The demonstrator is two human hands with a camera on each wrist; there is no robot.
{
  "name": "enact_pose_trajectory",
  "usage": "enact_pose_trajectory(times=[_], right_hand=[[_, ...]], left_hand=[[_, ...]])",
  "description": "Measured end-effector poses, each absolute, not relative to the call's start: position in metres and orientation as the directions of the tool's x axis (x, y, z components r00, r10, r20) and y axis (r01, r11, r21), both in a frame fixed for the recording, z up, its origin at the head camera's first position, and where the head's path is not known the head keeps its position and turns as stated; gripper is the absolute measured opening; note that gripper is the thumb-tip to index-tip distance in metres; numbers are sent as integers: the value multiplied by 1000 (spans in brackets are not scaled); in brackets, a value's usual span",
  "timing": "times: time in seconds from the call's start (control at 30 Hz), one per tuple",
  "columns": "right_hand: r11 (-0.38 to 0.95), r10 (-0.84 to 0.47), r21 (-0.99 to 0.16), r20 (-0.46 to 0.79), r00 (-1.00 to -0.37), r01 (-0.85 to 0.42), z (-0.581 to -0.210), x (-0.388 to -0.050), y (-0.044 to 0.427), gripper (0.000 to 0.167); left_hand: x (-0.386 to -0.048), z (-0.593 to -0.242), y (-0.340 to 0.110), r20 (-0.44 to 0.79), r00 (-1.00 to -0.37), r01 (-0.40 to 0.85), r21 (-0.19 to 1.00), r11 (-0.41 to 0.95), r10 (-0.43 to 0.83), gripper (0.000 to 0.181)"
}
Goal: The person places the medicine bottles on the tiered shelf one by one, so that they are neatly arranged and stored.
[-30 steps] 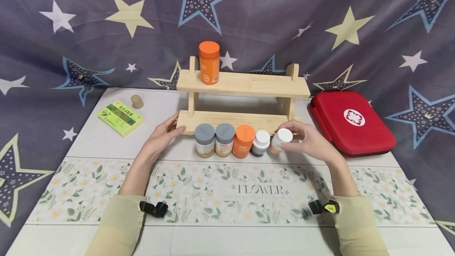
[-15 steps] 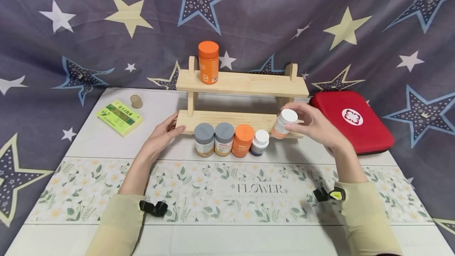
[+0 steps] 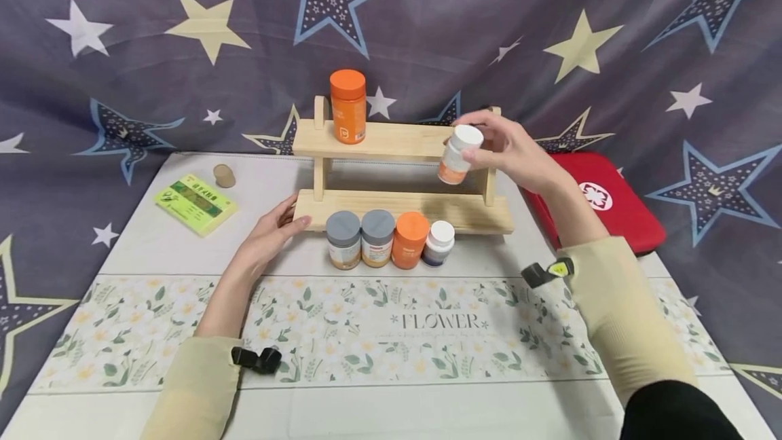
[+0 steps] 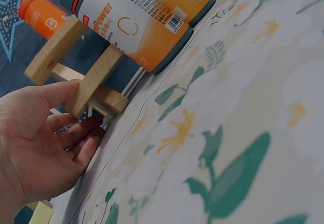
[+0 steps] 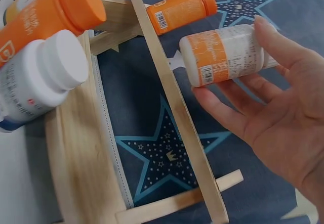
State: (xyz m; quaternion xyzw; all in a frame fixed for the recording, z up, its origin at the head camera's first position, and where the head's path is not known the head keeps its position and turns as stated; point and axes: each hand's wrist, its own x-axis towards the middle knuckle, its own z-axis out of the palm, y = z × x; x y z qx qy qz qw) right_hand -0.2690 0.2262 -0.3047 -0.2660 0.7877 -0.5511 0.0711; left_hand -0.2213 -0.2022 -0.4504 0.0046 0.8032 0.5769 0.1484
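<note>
A white bottle with an orange label band (image 3: 454, 155) is pinched in my right hand (image 3: 519, 149), held tilted in the air before the upper board of the wooden rack (image 3: 403, 141). The right wrist view shows thumb and fingers around the bottle (image 5: 223, 54). With thumb on top, my left hand (image 3: 264, 240) grips the left end of the rack's lower board; the left wrist view shows this hand (image 4: 45, 138) at the wood (image 4: 96, 80). On the upper board, at its left, an orange bottle (image 3: 349, 107) stands upright.
Before the rack stand two grey-lidded jars (image 3: 343, 240) (image 3: 377, 237), an orange jar (image 3: 410, 240) and a small white bottle (image 3: 438, 243) in a row. A green-yellow box (image 3: 195, 204) and a small brown object (image 3: 224, 176) lie left; a red case (image 3: 617, 206) lies right.
My right hand has lifted the white bottle from the right end of the row, up and leftward to the upper board's height. My left hand keeps its grip on the rack.
</note>
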Motion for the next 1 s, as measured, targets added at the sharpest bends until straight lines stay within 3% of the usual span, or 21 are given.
enact_pose_trajectory(times=[0.47, 1.0], right_hand=[[334, -420, -919, 55, -906, -211, -286, -321, 186, 40], [255, -382, -959, 18, -924, -124, -292, -342, 162, 37]], left_hand=[[-222, -451, -203, -235, -955, -165, 928, 334, 181, 84], [-220, -450, -203, -249, -951, -178, 924, 338, 182, 85]])
